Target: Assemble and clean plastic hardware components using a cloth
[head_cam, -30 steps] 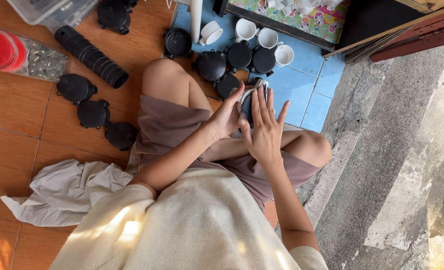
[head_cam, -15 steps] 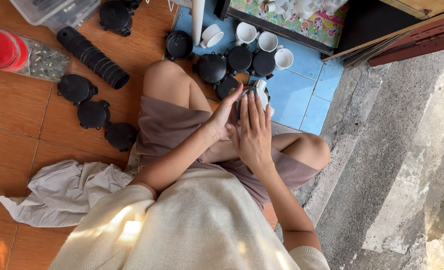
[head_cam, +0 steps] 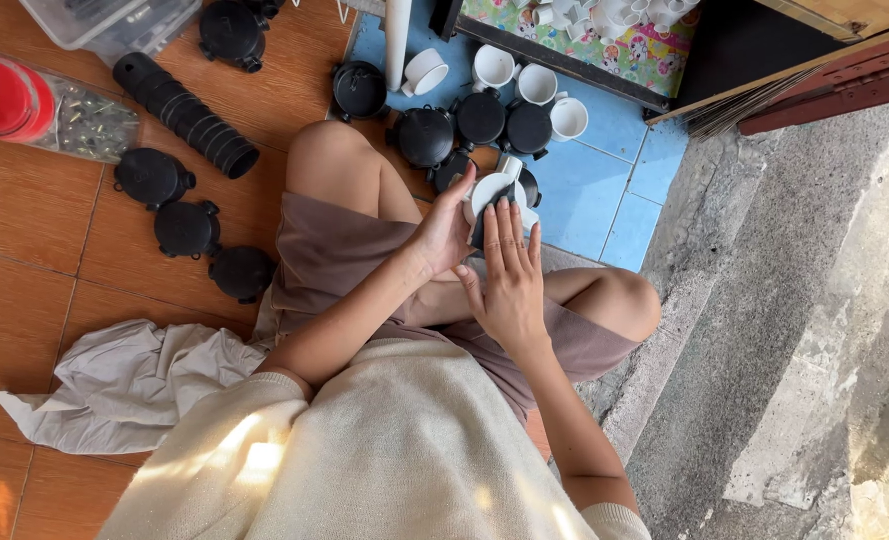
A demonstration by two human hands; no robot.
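White round plastic fitting (head_cam: pixel 492 190) sat above your lap, clamped by your left hand (head_cam: pixel 443 236); your right hand (head_cam: pixel 508 275) pressed a small black plastic cap (head_cam: pixel 484 222) flat against it, fingers together. Seating appeared underway; finishing likely required firm, square pressure.

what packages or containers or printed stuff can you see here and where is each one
Clear plastic bag: upper left on the orange floor, lying flat, full of small greenish bits.
Red lid: round, at the bag's left end.
Clear plastic box: top left edge, cut off.
Printed cloth: top centre, colourful pattern.
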